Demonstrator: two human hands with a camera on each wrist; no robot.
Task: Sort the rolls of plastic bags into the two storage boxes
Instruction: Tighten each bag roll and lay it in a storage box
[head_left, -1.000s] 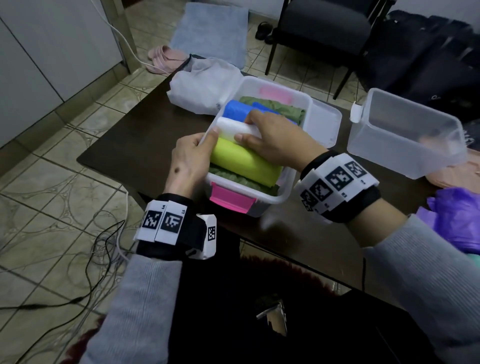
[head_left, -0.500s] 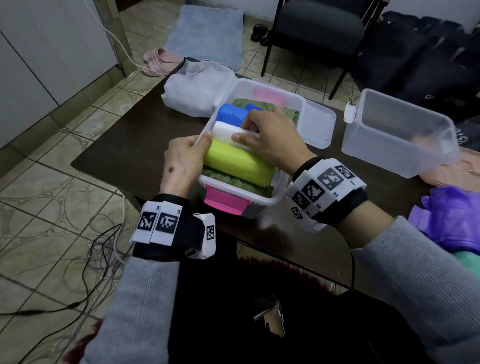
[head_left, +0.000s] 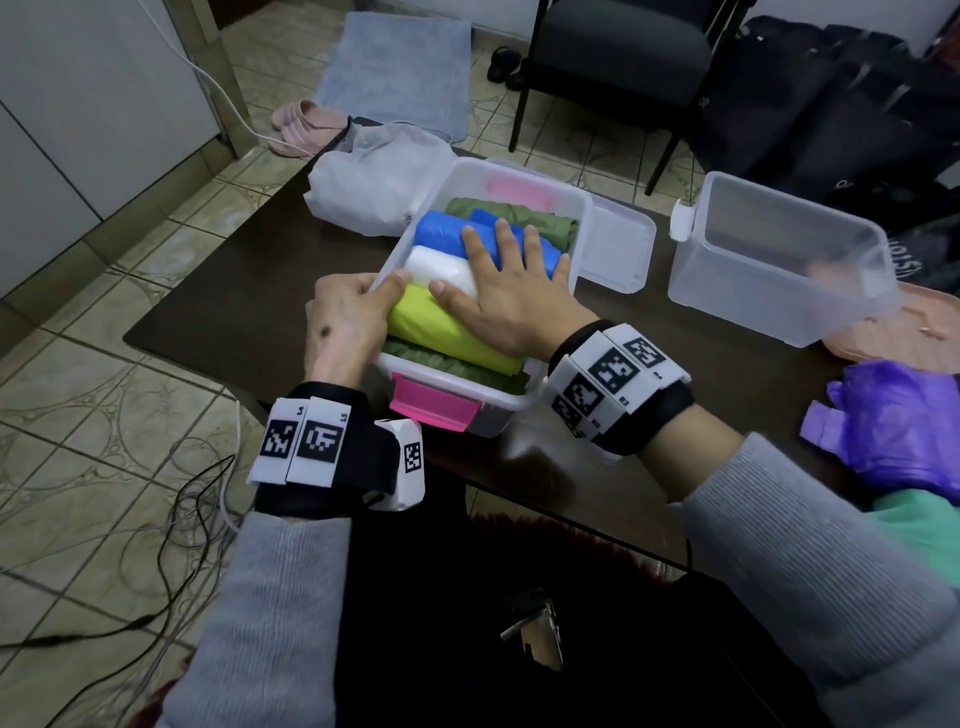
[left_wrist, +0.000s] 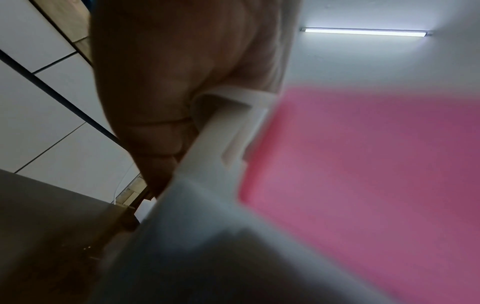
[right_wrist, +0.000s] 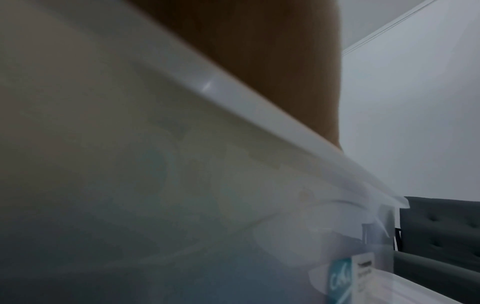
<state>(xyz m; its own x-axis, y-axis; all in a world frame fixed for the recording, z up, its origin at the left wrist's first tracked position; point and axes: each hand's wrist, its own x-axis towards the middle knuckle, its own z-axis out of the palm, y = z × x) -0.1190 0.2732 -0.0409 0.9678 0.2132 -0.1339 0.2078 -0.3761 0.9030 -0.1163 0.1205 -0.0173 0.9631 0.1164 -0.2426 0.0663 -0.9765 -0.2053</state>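
A clear storage box (head_left: 582, 218) with a pink latch (head_left: 434, 408) stands on the dark table, packed with rolls: dark green (head_left: 457, 366), yellow-green (head_left: 441, 332), white (head_left: 439, 267), blue (head_left: 441, 234) and another green (head_left: 550, 221). My right hand (head_left: 511, 283) lies flat on top of the rolls, fingers straight and spread over the blue one. My left hand (head_left: 348, 317) grips the box's left rim (left_wrist: 207, 144), thumb on the edge by the white roll. A second clear box (head_left: 779, 260) stands to the right. The right wrist view is filled by the blurred box wall (right_wrist: 182, 185).
A white plastic bag (head_left: 369, 182) lies behind the box on the left, and a clear lid (head_left: 615, 249) to its right. A purple bag bundle (head_left: 893, 421) and a green one (head_left: 919, 525) lie at the table's right. A pink lid (head_left: 893, 338) sits under the second box.
My right hand has gone from curled fingers on the white roll to a flat, spread palm over the rolls. My left hand stays on the box rim.
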